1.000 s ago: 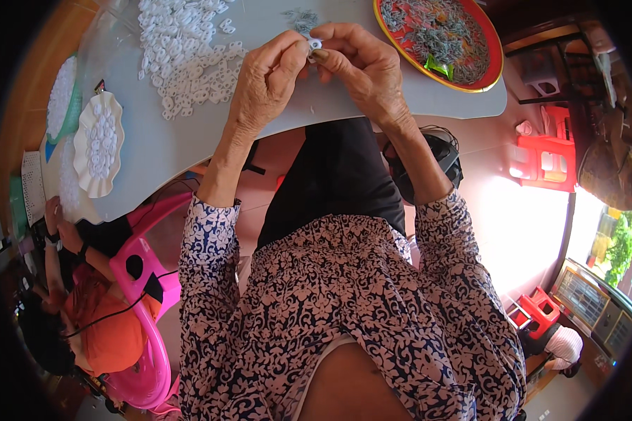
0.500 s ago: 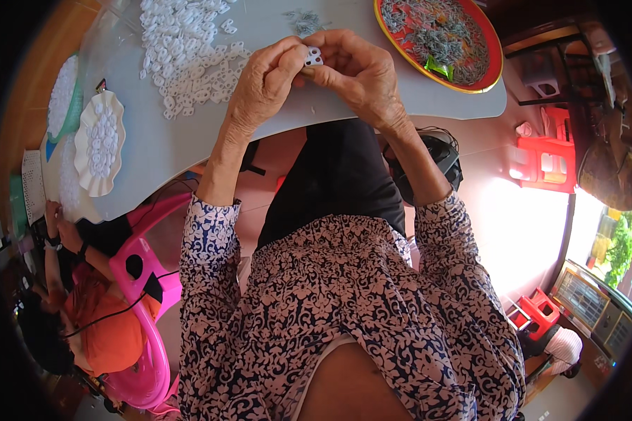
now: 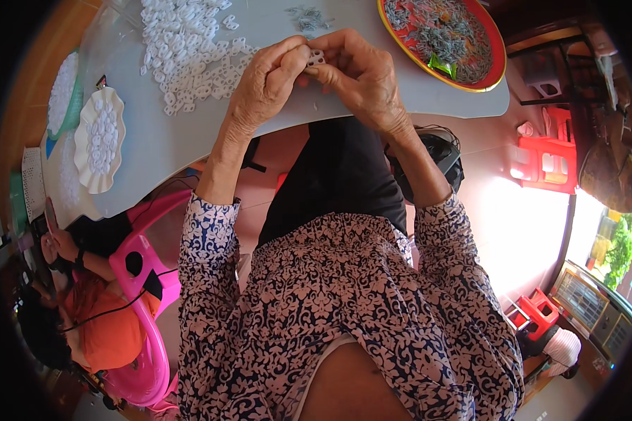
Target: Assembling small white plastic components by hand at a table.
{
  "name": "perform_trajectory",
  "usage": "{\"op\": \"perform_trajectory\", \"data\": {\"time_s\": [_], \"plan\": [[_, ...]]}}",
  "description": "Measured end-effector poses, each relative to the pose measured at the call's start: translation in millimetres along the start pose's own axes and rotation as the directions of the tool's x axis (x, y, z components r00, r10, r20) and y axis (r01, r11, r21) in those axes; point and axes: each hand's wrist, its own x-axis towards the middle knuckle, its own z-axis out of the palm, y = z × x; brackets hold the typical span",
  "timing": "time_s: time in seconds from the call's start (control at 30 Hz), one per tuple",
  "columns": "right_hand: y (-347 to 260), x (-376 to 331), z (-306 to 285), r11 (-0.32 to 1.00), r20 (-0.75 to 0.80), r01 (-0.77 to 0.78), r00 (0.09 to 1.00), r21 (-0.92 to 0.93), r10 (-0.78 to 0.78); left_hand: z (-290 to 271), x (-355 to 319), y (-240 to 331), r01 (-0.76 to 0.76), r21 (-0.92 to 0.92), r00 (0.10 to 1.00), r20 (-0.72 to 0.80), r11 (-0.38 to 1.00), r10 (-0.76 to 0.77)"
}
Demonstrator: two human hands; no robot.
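A small white plastic piece with holes [image 3: 316,59] sits between both my hands, over the table's near edge. My left hand [image 3: 265,83] pinches it from the left, thumb and fingers pressed together. From the other side my right hand [image 3: 364,76] grips it with the thumb in front and the fingers curled behind. Whether a smaller part is hidden in the fingers, I cannot tell. Many similar white plastic pieces [image 3: 182,49] lie spread to the left of my hands. Just beyond my fingers is a small heap of thin grey metal parts [image 3: 307,19].
A red round tray [image 3: 497,49] with more grey parts and a green wrapper [image 3: 443,67] stands at right. On the left are a scalloped dish [image 3: 83,158] and a green basket [image 3: 73,95], both with white pieces. Someone in orange [image 3: 119,326] sits by a pink chair [image 3: 151,337].
My hands stay nearly in place, and the white piece is turned slightly between my fingers. The other person's hands at left have drawn back from the table edge.
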Motion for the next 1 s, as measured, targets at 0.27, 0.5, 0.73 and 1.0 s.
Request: {"op": "perform_trajectory", "data": {"time_s": [0.27,0.5,0.73,1.0], "plan": [[-5.6,-2.9,1.8,0.996,-0.018,0.057,0.998,-0.07,-0.058,-6.3,-1.3,4.0,0.052,0.016,0.995,0.084,0.999,-0.053],[-7.9,-2.2,3.5,0.988,-0.026,0.075,0.997,-0.133,-0.079,-5.3,-2.2,1.7,0.05,-0.038,0.993,0.106,0.998,-0.046],[-10.6,-2.9,3.0,0.976,-0.028,0.089,0.995,-0.2,-0.097,-0.1,-2.5,6.4,-0.016,-0.014,0.999,0.051,1.0,0.017],[-8.0,-3.8,-0.4,0.983,-0.015,0.102,0.994,-0.152,-0.105,-5.0,-0.4,10.6,0.069,-0.03,0.98,0.189,0.997,-0.062]]}}
